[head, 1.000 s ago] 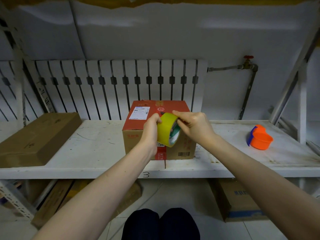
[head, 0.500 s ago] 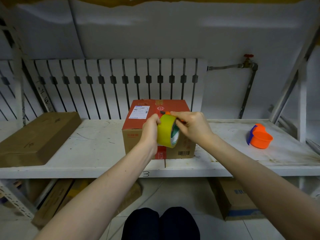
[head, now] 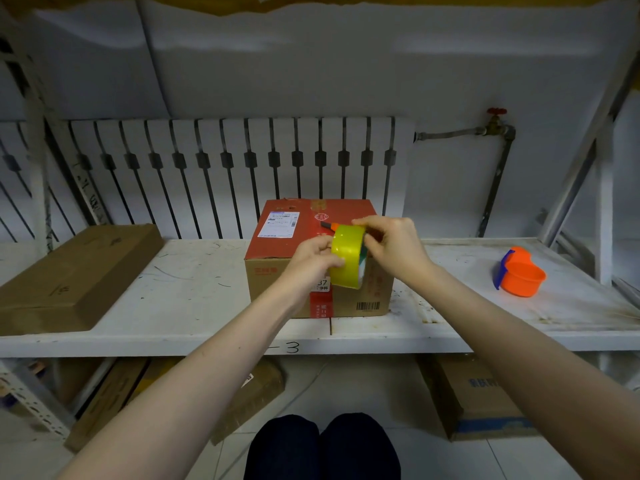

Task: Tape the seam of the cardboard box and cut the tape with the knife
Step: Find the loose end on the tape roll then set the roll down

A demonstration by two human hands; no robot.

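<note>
Tape roll raised, now more upright

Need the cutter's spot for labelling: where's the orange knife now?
Head view, centre: the orange knife lies on the red-topped cardboard box, just behind the yellow tape roll held in both hands.

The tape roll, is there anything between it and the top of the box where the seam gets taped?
Nothing visible blocks it. Both hands hold the tape roll in front of the box. Only the knife lies on the box top, just behind the roll, near the middle.
</note>
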